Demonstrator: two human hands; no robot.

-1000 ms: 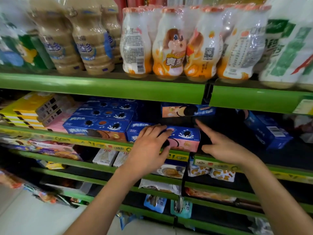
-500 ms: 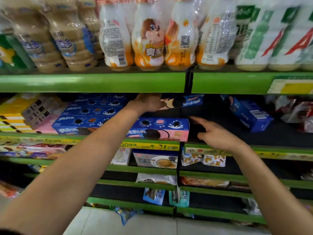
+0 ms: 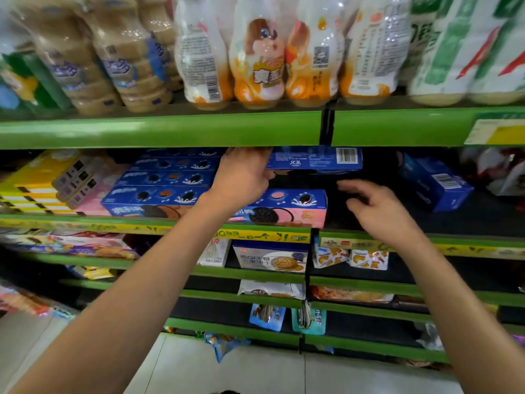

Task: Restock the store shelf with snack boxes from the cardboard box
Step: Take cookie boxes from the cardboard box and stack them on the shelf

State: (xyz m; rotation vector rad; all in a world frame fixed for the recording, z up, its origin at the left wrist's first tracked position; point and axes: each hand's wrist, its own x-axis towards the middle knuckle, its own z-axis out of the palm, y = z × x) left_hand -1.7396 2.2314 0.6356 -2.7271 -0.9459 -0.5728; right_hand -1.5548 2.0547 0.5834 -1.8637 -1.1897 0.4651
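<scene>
While being grasped at its left end by the left hand (image 3: 241, 177), a blue snack box (image 3: 315, 160) is being held up just under the green edge of the upper shelf (image 3: 159, 129), barcode side turned outward, above the pink-and-blue cookie box (image 3: 287, 207) that is lying at the front of the cookie shelf (image 3: 397, 223). The fingers of that hand are being curled round the box end, so the left grip is being kept clenched on the snack box. The right hand (image 3: 380, 211) is being held in the air to the right of the pink-and-blue cookie box, apart from both boxes, its fingers loosely spread and nothing being gripped; the right grip is released.

To the left of the left hand, rows of blue cookie boxes (image 3: 159, 194) are being displayed flat, one behind another, with pink boxes (image 3: 93, 200) and yellow boxes (image 3: 31, 186) beside them farther left. To the right, a single blue box (image 3: 434, 183) is lying at an angle on the dark shelf surface, well apart from the right hand.

On the upper shelf, shrink-wrapped packs of orange-and-white drink bottles (image 3: 261, 58), tan bottles (image 3: 113, 64) and green-and-white bottles (image 3: 460, 46) are being stocked. On the shelves below, a biscuit box (image 3: 270, 257) and small packets (image 3: 349, 258) are being shown, over a pale tiled floor (image 3: 227, 371).
</scene>
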